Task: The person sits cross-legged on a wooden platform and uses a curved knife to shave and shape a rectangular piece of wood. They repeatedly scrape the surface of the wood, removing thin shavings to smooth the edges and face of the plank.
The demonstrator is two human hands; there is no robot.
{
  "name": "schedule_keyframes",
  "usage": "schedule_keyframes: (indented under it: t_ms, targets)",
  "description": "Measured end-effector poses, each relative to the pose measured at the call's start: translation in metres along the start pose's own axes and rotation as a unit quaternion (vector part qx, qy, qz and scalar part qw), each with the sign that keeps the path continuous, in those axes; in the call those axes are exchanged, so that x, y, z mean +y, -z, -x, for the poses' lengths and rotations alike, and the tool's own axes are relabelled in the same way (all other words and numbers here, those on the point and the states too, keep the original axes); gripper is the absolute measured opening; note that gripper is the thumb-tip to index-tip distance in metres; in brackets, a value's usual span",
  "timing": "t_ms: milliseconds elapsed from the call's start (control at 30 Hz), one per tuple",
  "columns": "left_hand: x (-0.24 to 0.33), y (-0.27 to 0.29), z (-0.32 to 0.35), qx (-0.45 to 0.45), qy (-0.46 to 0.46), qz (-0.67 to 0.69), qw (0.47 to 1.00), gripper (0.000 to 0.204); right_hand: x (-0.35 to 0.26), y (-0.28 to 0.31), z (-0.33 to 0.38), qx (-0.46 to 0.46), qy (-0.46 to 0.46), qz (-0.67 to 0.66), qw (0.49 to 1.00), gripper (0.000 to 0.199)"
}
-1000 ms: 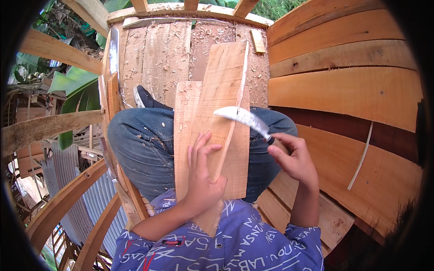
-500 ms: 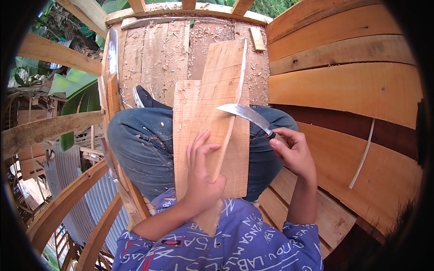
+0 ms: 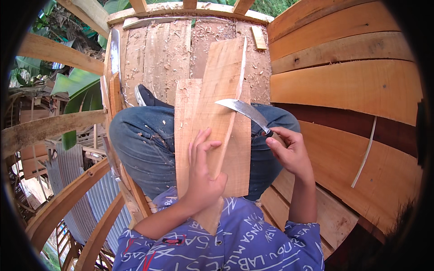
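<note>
Right hand (image 3: 291, 151) grips the handle of the curved knife (image 3: 247, 111), blade across the right edge of the narrow plank (image 3: 221, 74); left hand (image 3: 202, 174) lies spread on the plank's face. Plank sits aslant atop the wider board (image 3: 186, 104), over the thighs (image 3: 142, 135) — best practice, I judge: shallow blade angle, thin even strokes, left fingers clear of the edge.

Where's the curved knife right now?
The curved knife is right of centre in the head view, held in the right hand, its blade across the right edge of the upper board.
</note>
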State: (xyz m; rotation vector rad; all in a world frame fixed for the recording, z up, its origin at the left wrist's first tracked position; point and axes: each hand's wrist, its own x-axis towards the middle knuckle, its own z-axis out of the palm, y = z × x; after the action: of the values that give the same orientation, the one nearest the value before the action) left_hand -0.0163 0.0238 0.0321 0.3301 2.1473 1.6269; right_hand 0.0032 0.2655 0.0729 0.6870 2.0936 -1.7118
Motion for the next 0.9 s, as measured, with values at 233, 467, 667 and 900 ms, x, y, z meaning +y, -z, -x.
schedule_keyframes:
  t_ms: [233, 467, 667, 900]
  targets:
    - [0.001, 0.000, 0.001, -0.005, 0.000, -0.008, 1.000, 0.060, 0.001, -0.006, 0.001, -0.012, 0.029, -0.020, 0.999, 0.018]
    - [0.001, 0.000, 0.000, -0.004, -0.002, -0.007, 1.000, 0.060, 0.004, -0.001, 0.000, -0.033, -0.006, -0.009, 0.999, 0.023]
    - [0.000, -0.001, 0.000, -0.003, -0.005, -0.009, 1.000, 0.059, 0.006, 0.004, -0.002, -0.054, -0.023, -0.036, 0.998, 0.020]
    - [0.001, -0.001, 0.000, 0.002, -0.004, -0.010, 1.000, 0.060, 0.012, 0.001, -0.007, 0.026, 0.021, -0.023, 0.999, 0.022]
